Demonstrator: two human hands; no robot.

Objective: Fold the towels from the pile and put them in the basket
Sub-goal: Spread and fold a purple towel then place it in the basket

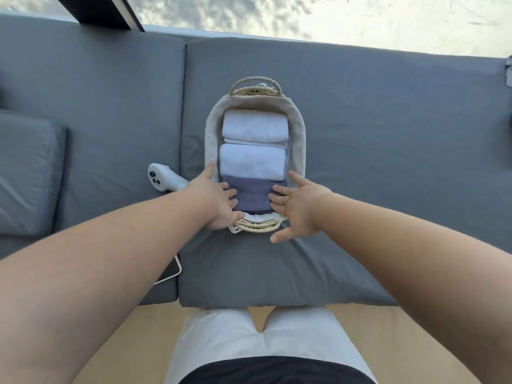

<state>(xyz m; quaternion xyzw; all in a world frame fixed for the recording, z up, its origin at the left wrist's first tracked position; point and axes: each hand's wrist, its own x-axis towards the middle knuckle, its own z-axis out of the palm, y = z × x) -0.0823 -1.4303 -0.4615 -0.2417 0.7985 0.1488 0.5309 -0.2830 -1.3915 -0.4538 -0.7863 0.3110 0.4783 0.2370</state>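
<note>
A woven basket (298, 134) with a cloth liner stands on the grey cushion. Inside lie two folded white towels, one at the far end (255, 125) and one in the middle (252, 162). A folded purple-grey towel (252, 194) fills the near end. My left hand (216, 200) rests flat on that towel's left side, fingers spread, thumb along the basket's left rim. My right hand (295, 205) lies flat on its right side, fingers apart, thumb hanging over the near rim. Neither hand grips anything.
A white handheld controller (160, 177) lies on the cushion left of the basket. A white-edged tablet (173, 270) pokes out under my left arm. A grey pillow (27, 173) sits far left. A window runs behind the cushions.
</note>
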